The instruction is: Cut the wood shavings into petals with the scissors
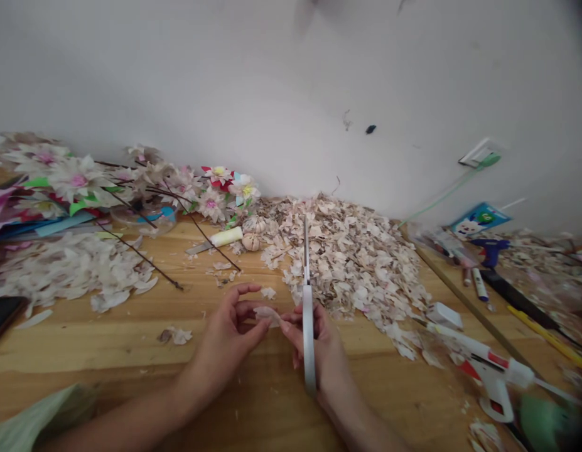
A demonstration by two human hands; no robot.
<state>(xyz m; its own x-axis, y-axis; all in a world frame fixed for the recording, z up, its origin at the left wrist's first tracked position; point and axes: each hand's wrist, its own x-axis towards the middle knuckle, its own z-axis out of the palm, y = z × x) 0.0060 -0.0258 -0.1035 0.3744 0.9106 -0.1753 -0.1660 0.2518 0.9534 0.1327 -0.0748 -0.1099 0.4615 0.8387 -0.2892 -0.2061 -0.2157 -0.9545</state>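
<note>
Between the thumb and fingers of my left hand point(237, 326) is a thin, pale piece of garlic skin point(268, 314). My right hand point(321, 348) grips a pair of scissors point(308, 339) with grey handles, seen edge-on, their blades pointing away toward the wall. The fingertips of that hand also touch the right end of the piece. Part of my right fingers is hidden behind the scissor handle. Just beyond both hands spreads a large heap of dry garlic skins point(351, 251). Two garlic bulbs point(251, 242) sit at its left edge.
Handmade flowers point(78, 179) on dark stems lie at the left, behind a pile of white petals point(74, 270). A knife with a pale yellow handle point(226, 236) rests mid-table. To the right are a white glue gun point(495, 370), a blue glue gun point(491, 249) and a marker point(479, 285).
</note>
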